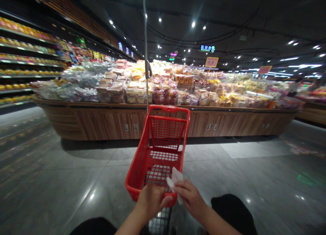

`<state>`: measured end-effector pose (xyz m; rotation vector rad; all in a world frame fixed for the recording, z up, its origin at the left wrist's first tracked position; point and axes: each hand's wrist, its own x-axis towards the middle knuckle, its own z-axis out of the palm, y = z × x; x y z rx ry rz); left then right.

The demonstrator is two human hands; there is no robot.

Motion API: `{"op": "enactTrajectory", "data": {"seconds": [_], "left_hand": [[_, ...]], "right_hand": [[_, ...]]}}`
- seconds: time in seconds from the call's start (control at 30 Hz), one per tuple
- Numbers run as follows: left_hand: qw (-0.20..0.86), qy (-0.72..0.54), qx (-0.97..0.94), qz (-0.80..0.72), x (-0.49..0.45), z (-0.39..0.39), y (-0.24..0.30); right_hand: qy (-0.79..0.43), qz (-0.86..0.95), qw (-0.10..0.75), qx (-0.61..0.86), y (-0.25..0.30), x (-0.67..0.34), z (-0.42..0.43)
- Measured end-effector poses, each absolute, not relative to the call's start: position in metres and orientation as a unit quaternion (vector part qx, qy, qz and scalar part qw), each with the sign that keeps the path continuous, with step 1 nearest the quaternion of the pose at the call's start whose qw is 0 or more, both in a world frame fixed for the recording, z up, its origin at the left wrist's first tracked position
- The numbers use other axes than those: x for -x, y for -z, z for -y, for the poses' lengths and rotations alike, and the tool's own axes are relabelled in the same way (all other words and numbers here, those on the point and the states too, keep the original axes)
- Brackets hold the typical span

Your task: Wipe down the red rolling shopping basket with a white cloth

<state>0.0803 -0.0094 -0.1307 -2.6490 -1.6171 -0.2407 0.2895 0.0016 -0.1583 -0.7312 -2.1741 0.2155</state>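
A red plastic shopping cart (142, 172) stands right in front of me, its basket holding no goods. My left hand (152, 200) is closed over the near rim of the cart, with the fingers inside the basket and the thumb on my side. My right hand (187, 196) pinches a crumpled white tissue (176, 176) at the cart's near right corner. Part of the tissue hangs below the fingers. Whether the right hand also touches the rim, I cannot tell.
A long wooden display counter (102, 121) piled with packaged foods (164, 87) runs across beyond the cart. A thin metal pole (146, 41) rises near the cart's far end. Stocked shelves (22, 58) line the left. My dark-clothed knees (233, 211) show below. Grey tiles (219, 174) cover the floor.
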Motion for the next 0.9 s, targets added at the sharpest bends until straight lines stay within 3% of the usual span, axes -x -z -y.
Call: {"op": "enactTrajectory", "data": {"seconds": [0.23,0.53,0.77,0.9], "left_hand": [[0.036,0.039,0.845,0.533,-0.077,0.012,0.127],[0.038,0.046,0.858,0.51,-0.054,0.008,0.127],[0.05,0.051,0.863,0.5,-0.046,0.003,0.128],[0.054,0.06,0.862,0.501,-0.042,0.002,0.13]], "right_hand": [[-0.096,0.79,0.48,0.368,0.136,-0.289,-0.049],[-0.1,0.864,0.409,0.277,0.143,-0.28,-0.02],[-0.07,0.789,0.482,0.374,0.135,-0.277,-0.065],[-0.098,0.808,0.466,0.346,0.139,-0.264,-0.041]]}}
